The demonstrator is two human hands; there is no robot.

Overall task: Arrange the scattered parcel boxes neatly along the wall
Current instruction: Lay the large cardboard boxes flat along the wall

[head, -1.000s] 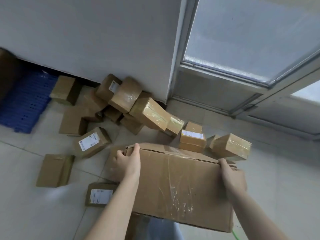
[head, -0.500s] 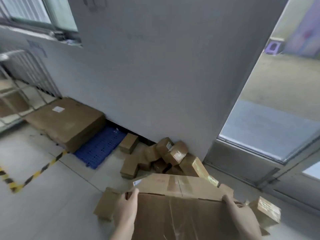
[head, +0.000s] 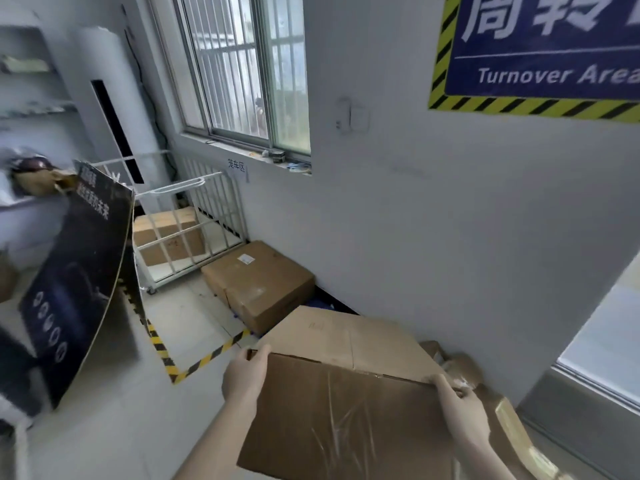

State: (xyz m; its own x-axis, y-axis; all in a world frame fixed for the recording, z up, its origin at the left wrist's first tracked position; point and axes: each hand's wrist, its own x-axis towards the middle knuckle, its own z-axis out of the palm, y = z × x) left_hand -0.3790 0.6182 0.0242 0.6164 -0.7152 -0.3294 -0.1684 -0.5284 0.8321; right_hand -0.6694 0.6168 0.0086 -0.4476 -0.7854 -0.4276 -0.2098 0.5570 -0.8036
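- Two hands are clamping one large cardboard box (head: 346, 403), one at each upper corner, well apart from each other.
- The left hand (head: 244, 375) is wrapping the upper left corner, fingers curling over the edge.
- The right hand (head: 462, 407) is gripping the upper right corner, fingers hooking over the top edge.
- The box is tilting toward the camera, its far edge lying near the white wall (head: 415, 220).
- A taped carton (head: 263, 285) with a white label is sitting against the wall just beyond it.
- Small taped parcels (head: 512, 431) are lying beside the right hand, near the wall.
- A white wire roll cage (head: 207, 209) is standing under the barred window (head: 242, 71), holding another carton (head: 169, 233).
- Yellow-black floor tape (head: 207, 358) is running left of the box.
- A blue "Turnover Area" sign (head: 540, 53) is hanging on the wall.
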